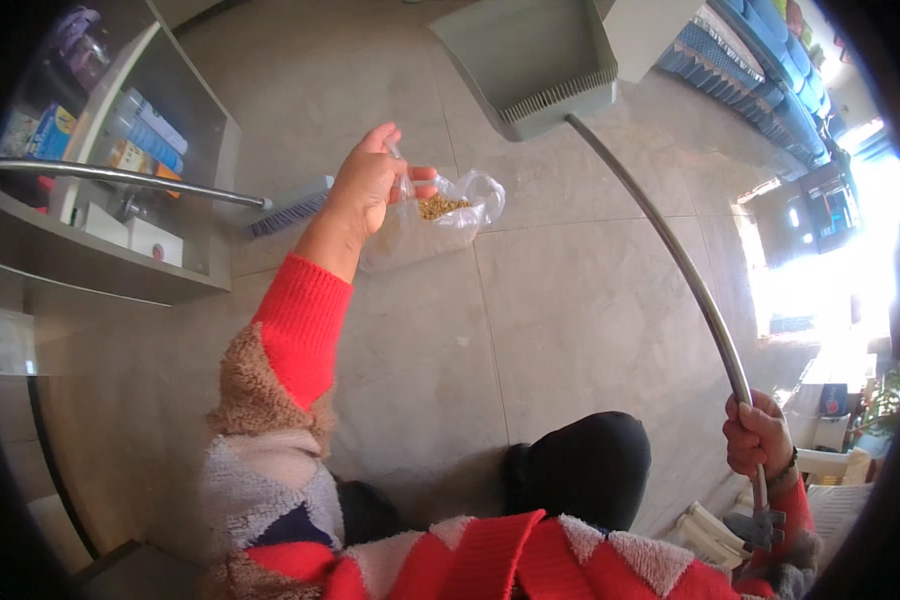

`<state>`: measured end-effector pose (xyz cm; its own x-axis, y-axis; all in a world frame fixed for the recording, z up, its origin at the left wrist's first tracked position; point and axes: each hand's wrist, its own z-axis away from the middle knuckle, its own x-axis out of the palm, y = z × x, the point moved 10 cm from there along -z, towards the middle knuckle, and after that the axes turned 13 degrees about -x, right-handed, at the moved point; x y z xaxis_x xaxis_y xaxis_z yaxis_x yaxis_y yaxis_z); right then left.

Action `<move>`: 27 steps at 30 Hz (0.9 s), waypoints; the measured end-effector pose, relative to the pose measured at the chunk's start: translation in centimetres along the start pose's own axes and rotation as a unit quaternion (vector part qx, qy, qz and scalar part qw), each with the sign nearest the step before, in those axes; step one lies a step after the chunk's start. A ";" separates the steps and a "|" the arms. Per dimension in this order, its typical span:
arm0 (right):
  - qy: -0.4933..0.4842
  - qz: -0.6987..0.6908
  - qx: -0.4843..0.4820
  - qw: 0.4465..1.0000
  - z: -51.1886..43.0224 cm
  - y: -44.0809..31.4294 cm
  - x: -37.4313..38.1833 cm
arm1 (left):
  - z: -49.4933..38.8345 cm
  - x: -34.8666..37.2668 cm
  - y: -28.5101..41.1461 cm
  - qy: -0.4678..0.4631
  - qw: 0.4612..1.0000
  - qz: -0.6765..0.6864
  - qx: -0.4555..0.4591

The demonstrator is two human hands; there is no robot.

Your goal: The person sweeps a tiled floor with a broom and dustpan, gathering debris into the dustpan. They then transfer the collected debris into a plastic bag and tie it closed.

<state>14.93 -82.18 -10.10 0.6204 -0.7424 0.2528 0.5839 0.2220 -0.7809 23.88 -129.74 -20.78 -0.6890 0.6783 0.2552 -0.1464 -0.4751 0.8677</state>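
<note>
My left hand [379, 184] reaches forward and pinches the top of a clear plastic bag [484, 202], which hangs or rests low over the floor. Through its open mouth shows a heap of small yellow-brown grains or pellets [442, 208]. At the right, my right hand [761, 435] is wrapped round the long metal handle [682, 262] of a grey dustpan [547, 60]. The pan lies ahead of me, with a row of comb teeth [559, 99] along its handle side. Behind my left wrist is a broom head [292, 208] with dark bristles, partly hidden by the arm.
A grey shelf unit [221, 187] stands at the left, holding boxes and bottles; the broom's metal pole [135, 182] crosses in front of it. Large grey tiles [570, 300] cover the floor. A blue sofa [757, 82] is at the far right, near a bright window.
</note>
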 end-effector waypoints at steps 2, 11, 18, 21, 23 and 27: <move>-0.028 -0.023 -0.012 0.999 1.0 0.0 1.1 | 0.2 -0.4 -1.1 0.004 1.000 0.011 -0.024; -0.039 -0.043 0.008 0.998 8.0 -0.6 4.9 | 1.2 -4.4 -2.6 0.018 0.998 0.058 -0.030; -0.046 -0.065 0.073 0.994 10.0 1.1 6.3 | 1.7 -6.8 -3.2 0.017 0.993 0.105 -0.043; -0.065 -0.057 0.072 0.994 9.8 1.8 6.9 | 1.6 -7.8 -3.7 0.015 0.986 0.162 -0.021; -0.068 -0.047 0.085 0.993 9.5 2.5 7.0 | 1.6 -8.3 -3.8 0.014 0.984 0.175 -0.005; -0.074 -0.005 0.091 0.993 8.7 3.5 6.8 | 1.4 -8.6 -3.5 -0.002 0.985 0.169 0.019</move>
<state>25.79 -80.94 -6.12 0.6766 -0.6473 0.3511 0.6664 0.3354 -0.6659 31.34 -133.15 -25.47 -0.6916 0.4864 0.5340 0.1185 -0.6528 0.7482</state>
